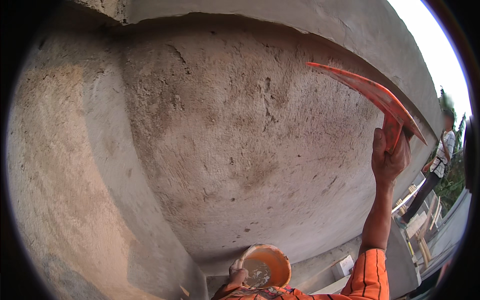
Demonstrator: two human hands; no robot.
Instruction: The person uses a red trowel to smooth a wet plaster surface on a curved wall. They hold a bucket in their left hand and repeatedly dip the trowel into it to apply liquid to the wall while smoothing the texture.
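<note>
My right hand (392,159) is raised at the right, its fingers wrapped round the handle of an orange plastering float (372,92). The float's long thin blade slants up and to the left, in front of the rough wall; whether it touches the wall I cannot tell. Low in the middle, my left hand (238,276) grips the rim of an orange bucket (281,265). Greyish, watery contents with pale bits (256,272) show inside the bucket. Its outside is partly hidden below my sleeves.
A rough, pitted plaster wall (240,135) fills the middle, meeting a side wall (65,175) at the left. A smoother concrete ledge (350,30) juts out overhead. At the far right a person (442,155) stands near wooden planks (425,245). A white block (342,267) lies below my right arm.
</note>
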